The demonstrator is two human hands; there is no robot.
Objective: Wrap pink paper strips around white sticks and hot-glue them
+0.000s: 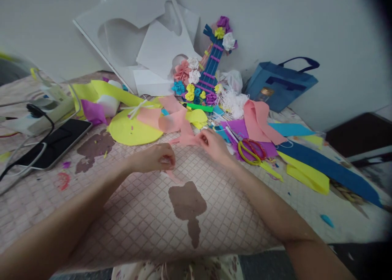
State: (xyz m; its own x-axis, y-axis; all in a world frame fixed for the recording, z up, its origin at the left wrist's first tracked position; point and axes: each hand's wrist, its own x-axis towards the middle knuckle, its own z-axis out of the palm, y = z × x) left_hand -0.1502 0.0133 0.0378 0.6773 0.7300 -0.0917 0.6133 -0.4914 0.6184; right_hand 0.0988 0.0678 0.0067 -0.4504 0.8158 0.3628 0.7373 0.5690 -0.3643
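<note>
My left hand [157, 156] is closed, its fingers curled round to a pinch. A narrow pink paper strip [173, 176] runs from its fingertips toward the quilted cloth. A short way off to the right, my right hand [212, 144] pinches the end of a pink crepe paper piece [185, 138], which spreads leftward from the fingers. Behind it lies more crumpled pink paper [173, 121], partly over a round yellow paper sheet [131, 128]. Red and yellow-handled scissors [251, 151] rest on purple paper just right of my right hand.
A decorated paper guitar [211, 67] leans on the wall beside white cut board [162, 47]. A blue bag [280, 84] stands at the right, near blue paper [330, 170]. At the left are a phone [58, 143] and a power strip [45, 112] with cables.
</note>
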